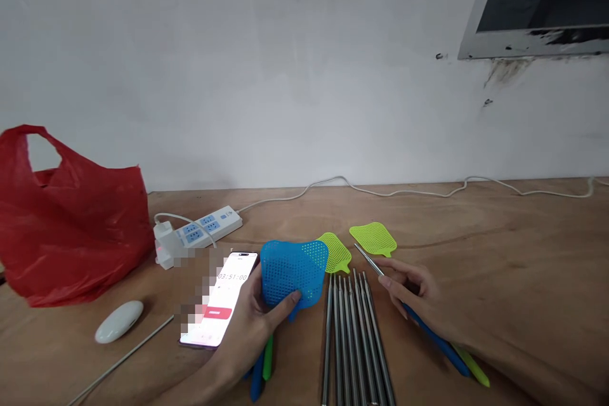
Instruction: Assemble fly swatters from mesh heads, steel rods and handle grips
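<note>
My left hand (254,314) pinches a blue fly swatter head (290,273) between thumb and fingers, its perforated face raised above the table. In my right hand (412,288) is a telescopic rod (370,259) with a blue handle (440,346), its thin metal tip pointing up and left toward the swatter heads. Between the hands lies a row of several metal rods (354,342). Beyond them rest two yellow-green swatter heads, one (335,254) partly behind the blue one and another (374,238) farther right. A yellow-green handle (471,365) shows beneath my right forearm.
Blue and green handles (268,358) lie under my left wrist. Farther left are a lit phone (221,304), a white oval case (118,321), a thin rod (124,361), a power strip (209,228) with a plugged-in charger, and a red plastic bag (80,228). A white cable (394,193) runs along the wall.
</note>
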The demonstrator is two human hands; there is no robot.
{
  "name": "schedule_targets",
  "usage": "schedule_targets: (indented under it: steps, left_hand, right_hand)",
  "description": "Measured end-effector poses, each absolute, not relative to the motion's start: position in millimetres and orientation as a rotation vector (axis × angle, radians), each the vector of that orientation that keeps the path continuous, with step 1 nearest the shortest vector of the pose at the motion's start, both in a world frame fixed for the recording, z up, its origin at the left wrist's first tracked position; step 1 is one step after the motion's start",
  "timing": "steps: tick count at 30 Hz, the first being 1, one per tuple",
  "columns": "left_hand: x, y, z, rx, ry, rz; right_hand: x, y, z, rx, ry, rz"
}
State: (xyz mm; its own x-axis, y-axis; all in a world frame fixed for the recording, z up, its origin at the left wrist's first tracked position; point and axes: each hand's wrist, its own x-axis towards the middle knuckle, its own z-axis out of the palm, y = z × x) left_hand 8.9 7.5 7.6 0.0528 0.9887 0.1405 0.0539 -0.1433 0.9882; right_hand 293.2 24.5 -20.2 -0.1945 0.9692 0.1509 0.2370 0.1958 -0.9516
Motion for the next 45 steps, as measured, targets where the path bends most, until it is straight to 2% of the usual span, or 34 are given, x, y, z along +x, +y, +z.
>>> schedule_targets:
  steps: [9, 28, 45]
  left_hand:
    - [6.9, 10.0, 4.3, 1.253, 1.059, 1.216]
    - [8.2, 11.9, 3.8, 1.239, 1.098, 1.344]
    - [6.4, 13.1, -3.3, 1.23, 1.143, 1.334]
  right_hand:
    - [298.7, 26.6, -23.6, -1.174, -1.652, 0.987]
    - [291.7, 11.2, -16.4, -0.95, -1.759, 1.411]
    - [286.8, -0.4, -15.5, -0.956, -1.788, 1.448]
